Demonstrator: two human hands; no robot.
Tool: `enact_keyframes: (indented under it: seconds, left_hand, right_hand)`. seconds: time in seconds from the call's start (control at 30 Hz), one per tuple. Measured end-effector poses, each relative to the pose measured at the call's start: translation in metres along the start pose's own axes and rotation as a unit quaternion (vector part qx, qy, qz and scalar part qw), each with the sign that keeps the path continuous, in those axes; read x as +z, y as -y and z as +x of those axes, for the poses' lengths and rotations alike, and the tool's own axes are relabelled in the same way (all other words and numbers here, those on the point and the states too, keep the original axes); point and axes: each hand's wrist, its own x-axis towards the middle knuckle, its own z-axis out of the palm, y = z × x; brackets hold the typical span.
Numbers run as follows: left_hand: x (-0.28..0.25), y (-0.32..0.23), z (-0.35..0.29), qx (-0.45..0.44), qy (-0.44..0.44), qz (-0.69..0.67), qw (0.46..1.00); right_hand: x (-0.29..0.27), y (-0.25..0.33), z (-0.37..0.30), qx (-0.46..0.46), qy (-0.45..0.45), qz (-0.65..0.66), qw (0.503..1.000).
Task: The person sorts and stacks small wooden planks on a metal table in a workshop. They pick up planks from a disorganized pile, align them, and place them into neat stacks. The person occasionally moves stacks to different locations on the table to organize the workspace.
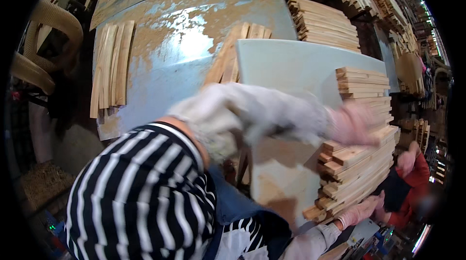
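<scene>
A tall stack of pale wooden boards lies on the light blue-grey sheet at the right, its board ends uneven. My left arm, in a striped sleeve and a grey sleeve cover, reaches across to this stack. At its end my left hand, in a pink glove, is over the upper boards; motion smears its fingers. Along the near right side of the same stack rests my right hand, also in a pink glove, with its fingers stretched out against the boards.
Several loose boards lie at the left on a dusty blue table; more boards lean mid-table. Another board stack stands behind the sheet. Ribbed hoses hang far left. A person in red is at the right.
</scene>
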Motion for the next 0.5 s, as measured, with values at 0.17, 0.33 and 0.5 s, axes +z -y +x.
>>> enact_keyframes:
  seconds: [0.17,0.33,0.5]
  left_hand:
    - [-0.196,0.135,-0.223,-0.33,-0.222,-0.065,0.915]
    - [-0.237,0.207,-0.416,-0.595,-0.144,0.017,0.79]
    - [-0.197,0.228,-0.459,-0.539,-0.095,-0.136,0.825]
  right_hand:
    - [0.008,0.142,-0.173,-0.194,0.364,0.158,0.897]
    - [0.151,0.237,-0.405,-0.261,0.543,0.225,0.766]
    - [0.332,0.212,-0.387,-0.069,0.339,-0.053,0.937]
